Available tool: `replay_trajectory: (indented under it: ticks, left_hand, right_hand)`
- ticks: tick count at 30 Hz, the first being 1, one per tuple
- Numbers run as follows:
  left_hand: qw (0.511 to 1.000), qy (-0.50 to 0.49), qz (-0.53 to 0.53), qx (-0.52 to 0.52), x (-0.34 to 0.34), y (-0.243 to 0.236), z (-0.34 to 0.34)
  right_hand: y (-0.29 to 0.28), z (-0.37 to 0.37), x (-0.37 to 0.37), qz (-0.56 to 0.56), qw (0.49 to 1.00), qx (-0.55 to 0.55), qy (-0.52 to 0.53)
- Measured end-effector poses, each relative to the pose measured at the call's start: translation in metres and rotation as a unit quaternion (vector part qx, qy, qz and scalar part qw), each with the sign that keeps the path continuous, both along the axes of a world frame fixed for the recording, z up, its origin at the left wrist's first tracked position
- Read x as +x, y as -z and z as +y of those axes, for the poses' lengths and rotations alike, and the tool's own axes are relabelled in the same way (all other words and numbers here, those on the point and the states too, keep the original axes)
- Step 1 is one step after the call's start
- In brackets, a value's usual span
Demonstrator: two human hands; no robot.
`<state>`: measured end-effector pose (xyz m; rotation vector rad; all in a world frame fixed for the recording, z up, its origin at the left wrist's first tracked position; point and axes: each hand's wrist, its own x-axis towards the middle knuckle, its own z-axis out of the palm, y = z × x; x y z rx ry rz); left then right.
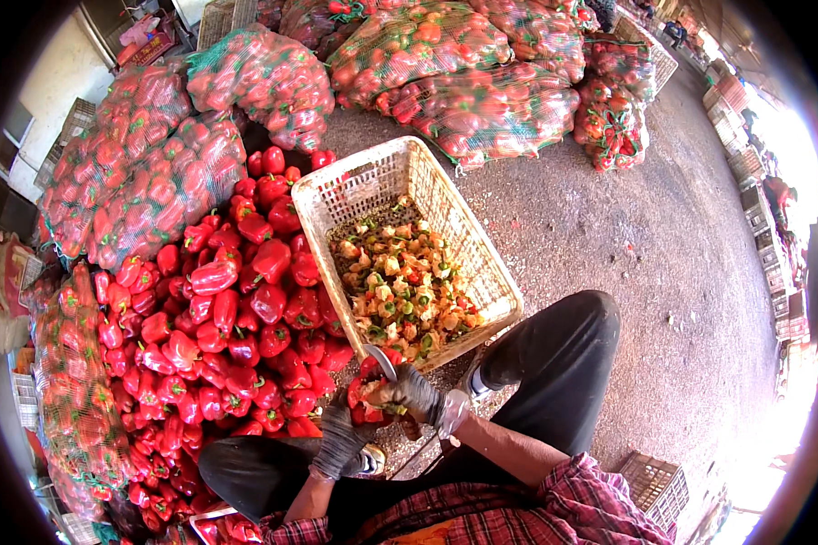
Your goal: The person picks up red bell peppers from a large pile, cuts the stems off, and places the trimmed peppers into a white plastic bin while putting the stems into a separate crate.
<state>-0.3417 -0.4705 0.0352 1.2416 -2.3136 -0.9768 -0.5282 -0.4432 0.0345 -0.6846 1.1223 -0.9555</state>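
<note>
My left hand (338, 442), in a dark grey glove, is closed on a red bell pepper (365, 374) from below, between my knees. My right hand (413, 396), gloved too, is closed around a knife whose curved metal blade (381, 361) points up and away from me beside the pepper; its handle is hidden in my fingers. Part of the pepper looks cut, with pale flesh showing. Just beyond both hands stands a cream plastic crate (471, 222), partly filled with pepper cores (404, 286) with green stems.
A large heap of red bell peppers (214, 331) spreads on the left against the crate. Full mesh sacks of peppers (482, 109) lie at the back, with more sacks (168, 182) at the left. Another crate (656, 489) stands at the lower right. Stacked crates line the far right.
</note>
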Motion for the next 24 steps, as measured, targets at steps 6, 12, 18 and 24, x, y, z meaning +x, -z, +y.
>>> replay_trajectory:
  ticks: [6,12,18,24]
  left_hand:
    - [0.990,-0.031,0.124,0.057,0.010,0.018,-0.003]
    - [0.924,-0.158,0.220,0.269,0.011,-0.004,-0.008]
    - [0.927,-0.090,0.254,0.261,0.022,0.004,-0.012]
    - [0.703,-0.276,0.468,0.458,-0.001,0.003,0.000]
  right_hand:
    - [0.012,0.000,0.001,-0.388,0.906,0.161,0.052]
    - [-0.019,-0.014,-0.041,-0.207,0.947,-0.048,0.241]
    - [0.057,-0.022,-0.051,-0.454,0.836,0.171,0.256]
    - [0.044,-0.002,-0.001,0.219,0.974,-0.028,0.056]
